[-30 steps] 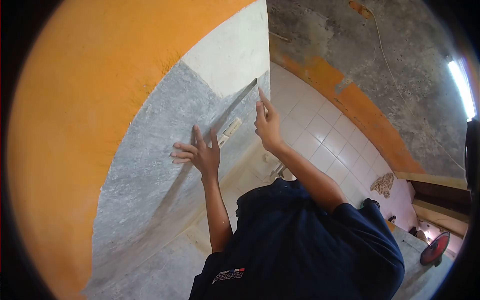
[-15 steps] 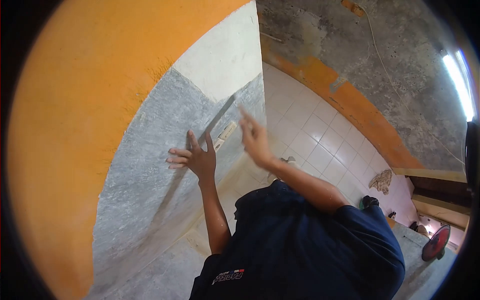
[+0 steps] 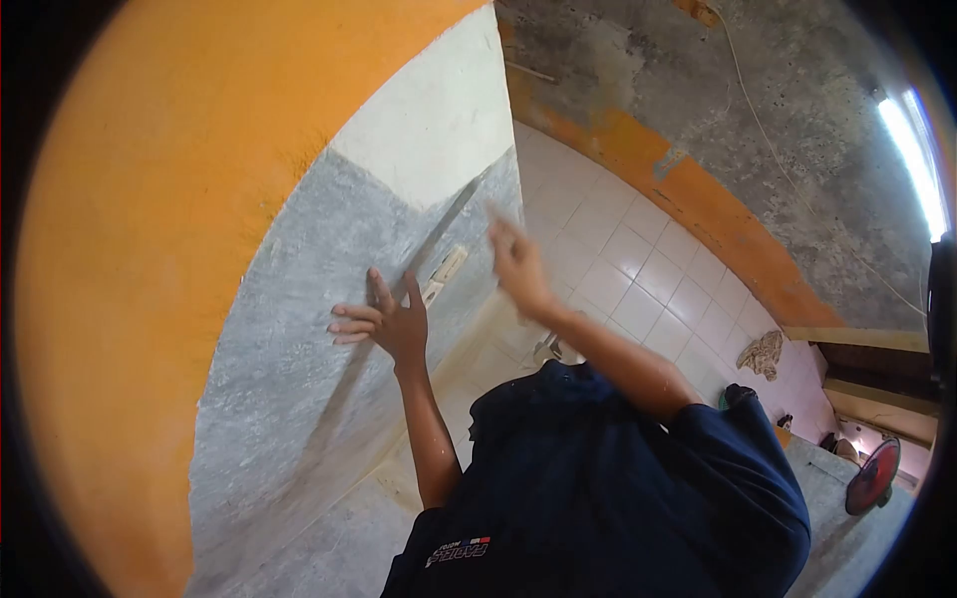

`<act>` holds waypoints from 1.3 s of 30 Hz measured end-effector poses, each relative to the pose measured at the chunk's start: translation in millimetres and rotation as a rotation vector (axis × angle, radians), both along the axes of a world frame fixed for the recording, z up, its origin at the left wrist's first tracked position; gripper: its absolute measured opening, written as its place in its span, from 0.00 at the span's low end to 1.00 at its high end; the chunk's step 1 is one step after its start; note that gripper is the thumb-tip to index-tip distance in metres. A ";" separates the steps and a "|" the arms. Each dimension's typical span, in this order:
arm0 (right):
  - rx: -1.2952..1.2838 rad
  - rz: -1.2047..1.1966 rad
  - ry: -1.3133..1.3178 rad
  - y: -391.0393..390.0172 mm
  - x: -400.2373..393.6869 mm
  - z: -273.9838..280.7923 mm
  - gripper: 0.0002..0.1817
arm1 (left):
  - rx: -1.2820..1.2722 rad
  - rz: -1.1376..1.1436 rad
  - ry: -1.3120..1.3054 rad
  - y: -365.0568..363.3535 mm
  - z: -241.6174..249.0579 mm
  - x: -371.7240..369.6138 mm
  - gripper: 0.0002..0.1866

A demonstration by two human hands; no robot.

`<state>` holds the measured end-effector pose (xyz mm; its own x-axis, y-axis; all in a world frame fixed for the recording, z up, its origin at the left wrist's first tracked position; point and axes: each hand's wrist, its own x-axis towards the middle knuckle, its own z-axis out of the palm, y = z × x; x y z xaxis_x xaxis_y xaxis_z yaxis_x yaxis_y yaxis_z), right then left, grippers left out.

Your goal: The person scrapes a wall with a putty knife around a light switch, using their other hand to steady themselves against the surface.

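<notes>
My left hand (image 3: 384, 324) lies against the grey wall surface (image 3: 289, 299), fingers spread and thumb pointing up. Behind it a long, narrow, dark band (image 3: 439, 237) runs diagonally along the wall, up towards the off-white patch (image 3: 429, 110). Just right of the left thumb, a cream, elongated fitting (image 3: 448, 269) sits on the wall. My right hand (image 3: 518, 267) is raised beside the wall's vertical edge, right of the fitting. Its fingers look bent and are smeared by motion; I cannot tell whether they hold anything.
Orange paint (image 3: 130, 249) covers the wall at left. Beyond the wall edge is a white tiled surface (image 3: 618, 259), with a crumpled cloth (image 3: 762, 355) at its right. A bright tube light (image 3: 914, 164) shows at upper right. A red round object (image 3: 873, 476) stands at lower right.
My right hand has shifted slightly right, its fingers more blurred and less outstretched. My left hand keeps its place on the wall. The whole view has tilted a little.
</notes>
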<state>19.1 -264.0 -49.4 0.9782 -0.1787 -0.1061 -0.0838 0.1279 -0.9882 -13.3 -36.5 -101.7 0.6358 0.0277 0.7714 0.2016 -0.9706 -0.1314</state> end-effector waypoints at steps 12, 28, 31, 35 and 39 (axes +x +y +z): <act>0.023 -0.029 -0.034 21.8 -3.2 2.0 0.24 | 0.052 0.014 0.034 4.1 1.6 -3.2 0.41; -0.246 -0.002 -0.418 42.0 -26.9 13.0 0.26 | 0.012 0.098 0.110 -3.9 9.3 -3.5 0.35; 0.078 0.081 -0.021 19.9 -18.0 31.8 0.25 | -0.030 0.107 0.153 -2.8 9.9 -8.1 0.34; -0.323 -0.108 -0.615 45.3 -21.8 -16.8 0.26 | 0.003 0.097 0.134 -4.7 10.1 -8.6 0.34; 0.169 0.026 0.018 19.5 -13.9 33.4 0.25 | -0.079 0.093 0.179 -3.8 10.1 -9.7 0.34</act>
